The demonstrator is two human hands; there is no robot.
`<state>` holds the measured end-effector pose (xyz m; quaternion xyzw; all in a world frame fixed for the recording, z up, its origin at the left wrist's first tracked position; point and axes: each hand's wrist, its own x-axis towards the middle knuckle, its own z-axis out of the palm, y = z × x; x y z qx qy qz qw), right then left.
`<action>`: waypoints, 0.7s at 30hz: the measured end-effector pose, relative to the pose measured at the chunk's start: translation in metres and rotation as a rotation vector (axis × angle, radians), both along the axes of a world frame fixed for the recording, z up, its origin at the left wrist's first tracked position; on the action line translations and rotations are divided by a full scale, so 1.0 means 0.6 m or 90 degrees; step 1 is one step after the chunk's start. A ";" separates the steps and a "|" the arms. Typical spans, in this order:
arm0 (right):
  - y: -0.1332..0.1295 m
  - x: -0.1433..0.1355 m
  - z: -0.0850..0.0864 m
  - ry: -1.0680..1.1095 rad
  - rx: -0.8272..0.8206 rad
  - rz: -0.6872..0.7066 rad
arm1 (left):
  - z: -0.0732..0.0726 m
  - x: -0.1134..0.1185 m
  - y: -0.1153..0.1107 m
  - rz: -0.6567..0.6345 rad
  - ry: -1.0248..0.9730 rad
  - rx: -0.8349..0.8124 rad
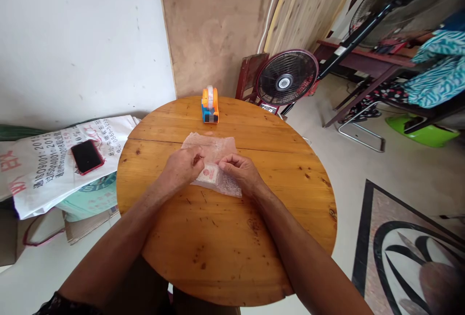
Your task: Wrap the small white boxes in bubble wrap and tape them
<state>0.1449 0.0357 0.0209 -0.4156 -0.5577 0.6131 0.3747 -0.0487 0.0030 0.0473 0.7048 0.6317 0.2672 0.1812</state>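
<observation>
presently, small white block with red print [209, 173] lies on the bubble wrap [227, 145], by the wrap's near edge, mid-surface [203, 252]; tape dispenser [210, 107] by the far edge. handling: best to keep the block flat and square, and draw the wrap snug by its edges without crushing the bubbles. left hand [181, 164]: fingers curled, thumb and index tips close together. right hand [241, 172]: thumb and index slightly apart beside the block; cannot tell if either pinches film.

And here both forearms are reaching in from the near side, left hand [183, 164] curling its fingers inward, right hand [240, 171] facing it, thumb and index finger bending close together, tips apart from the left's.
</observation>
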 end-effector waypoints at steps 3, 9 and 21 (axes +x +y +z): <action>-0.003 -0.006 -0.004 0.005 -0.013 -0.021 | -0.008 -0.008 -0.001 -0.024 -0.124 -0.031; -0.007 -0.002 0.009 -0.009 -0.001 0.000 | -0.012 -0.026 0.000 -0.041 -0.157 -0.113; 0.011 0.031 0.019 -0.077 -0.027 0.109 | -0.023 -0.040 0.005 -0.124 -0.232 -0.084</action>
